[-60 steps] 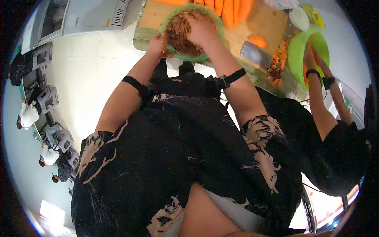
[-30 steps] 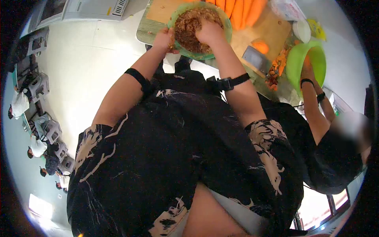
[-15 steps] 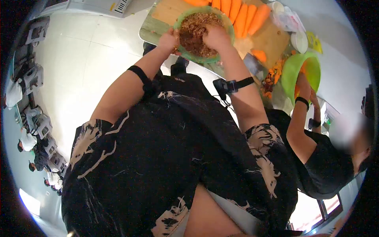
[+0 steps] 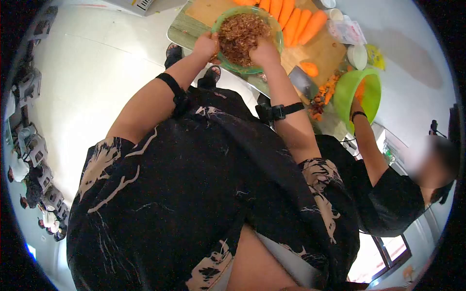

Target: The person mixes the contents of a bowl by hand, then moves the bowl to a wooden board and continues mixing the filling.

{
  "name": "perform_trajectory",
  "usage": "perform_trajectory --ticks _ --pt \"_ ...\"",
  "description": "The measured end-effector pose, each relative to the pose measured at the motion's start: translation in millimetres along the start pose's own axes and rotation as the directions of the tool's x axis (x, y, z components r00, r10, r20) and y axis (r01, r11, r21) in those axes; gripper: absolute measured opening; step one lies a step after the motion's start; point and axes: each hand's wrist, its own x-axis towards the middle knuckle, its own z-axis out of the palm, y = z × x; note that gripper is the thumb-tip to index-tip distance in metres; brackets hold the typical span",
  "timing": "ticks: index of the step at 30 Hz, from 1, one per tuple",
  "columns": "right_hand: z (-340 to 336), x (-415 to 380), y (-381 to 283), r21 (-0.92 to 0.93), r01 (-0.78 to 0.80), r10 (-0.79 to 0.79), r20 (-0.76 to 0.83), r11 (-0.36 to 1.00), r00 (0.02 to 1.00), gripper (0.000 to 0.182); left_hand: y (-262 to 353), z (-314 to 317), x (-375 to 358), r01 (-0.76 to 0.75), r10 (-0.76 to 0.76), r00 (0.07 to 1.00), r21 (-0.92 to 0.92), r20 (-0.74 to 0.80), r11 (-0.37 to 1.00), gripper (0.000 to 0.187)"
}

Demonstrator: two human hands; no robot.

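A pale green bowl (image 4: 277, 36) holds a crumbly reddish-brown minced mixture (image 4: 240, 34). My left hand (image 4: 207, 46) is closed on the bowl's left rim. On the bowl's right side, my right hand (image 4: 265, 52) reaches in over the rim, its fingers curled into the mixture and partly hidden by it. Just behind the bowl, several whole peeled carrots (image 4: 296, 24) lie side by side on a wooden cutting board (image 4: 335, 51). A carrot piece (image 4: 308, 69) and a wide-bladed knife (image 4: 302, 81) are to the right of my right forearm.
Orange and dark scraps (image 4: 326, 94) lie by the knife. At right, a co-worker's arm (image 4: 366, 133) reaches into a bright green basin (image 4: 345, 89) with orange contents. White cups (image 4: 357, 57) and a plastic bag (image 4: 348, 32) stand behind. The table edge (image 4: 175, 44) is at left.
My right hand has shifted slightly down and toward the near side of the bowl, and the mixture's surface looks different. The co-worker's arm has moved within the basin. The whole view has shifted slightly.
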Motion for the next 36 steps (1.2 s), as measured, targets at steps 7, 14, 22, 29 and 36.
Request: perform_trajectory --ticks 7,14,22,29,36 --pt "6.1 -12.1 -39.8 0.276 0.34 -0.402 0.215 0.899 0.89 0.046 25.1 -6.8 -21.7 0.159 -0.143 0.987 -0.262 0.079 0.952 0.04" --pt "-1.0 -10.2 -30.5 -0.08 0.093 -0.074 0.218 0.992 0.973 0.048 35.3 -16.2 -34.9 0.219 -0.185 0.971 -0.257 0.151 0.941 0.042" --pt "9.3 3.8 -17.9 0.225 0.333 -0.326 -0.069 0.915 0.943 0.046 58.5 -17.3 -33.7 0.238 -0.21 0.969 -0.253 0.133 0.938 0.041" --pt "5.3 -10.4 -31.7 0.083 0.238 -0.252 0.275 0.968 0.928 0.033 52.9 -10.2 -13.4 0.222 -0.179 0.967 -0.25 0.183 0.943 0.035" --pt "-10.0 6.6 -25.9 0.103 0.11 -0.119 0.083 0.989 0.989 0.034 26.9 -15.4 -0.5 0.133 -0.071 0.968 -0.248 0.242 0.96 0.037"
